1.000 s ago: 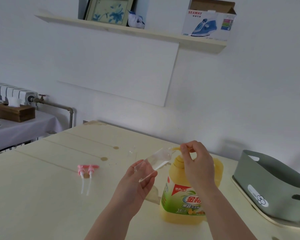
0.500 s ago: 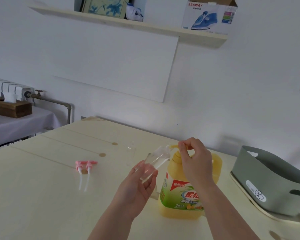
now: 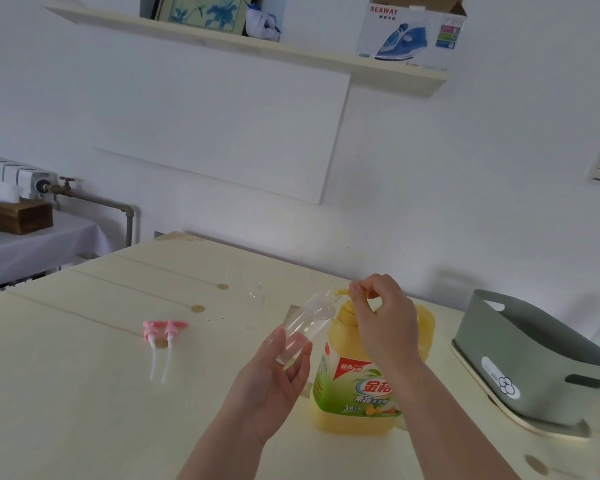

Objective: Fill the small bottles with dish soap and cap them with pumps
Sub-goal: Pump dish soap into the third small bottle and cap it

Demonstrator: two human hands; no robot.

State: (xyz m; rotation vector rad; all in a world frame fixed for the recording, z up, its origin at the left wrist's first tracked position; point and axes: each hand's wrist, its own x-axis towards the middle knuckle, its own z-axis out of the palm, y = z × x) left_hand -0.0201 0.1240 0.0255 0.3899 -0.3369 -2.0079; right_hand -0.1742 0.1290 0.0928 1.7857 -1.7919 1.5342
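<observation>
The step in hand looks to be filling the first bottle from the big jug. The left hand (image 3: pixel 274 386) grips the small bottle (image 3: pixel 305 327) round its lower end, fingers curled about it, and holds it in the air tilted, so that its mouth points up at the yellow spout of the pump head (image 3: pixel 342 292) on the dish soap jug (image 3: pixel 357 393). The right hand (image 3: pixel 385 323) is closed on that pump head from above, fingertips pinching it near the spout. The jug stands upright on the bench (image 3: pixel 84 393), just to the right of the left hand. The bottle looks clear, and whether any soap is in it yet cannot be told. To do this well, the mouth should sit right under the spout tip, or round it, before any press is made. The presses are best slow and full, since thick soap likely comes out in a string and will smear the neck if the bottle drifts. Easing the bottle more upright as it fills should prevent spilling, and room should be left at the top for a pump's tube. A second small bottle (image 3: pixel 256 304) stands empty further back on the bench, and the two pink pumps (image 3: pixel 165 332) lie side by side well to the left, not yet fitted. A grey tub (image 3: pixel 534 348) sits at the right edge.
</observation>
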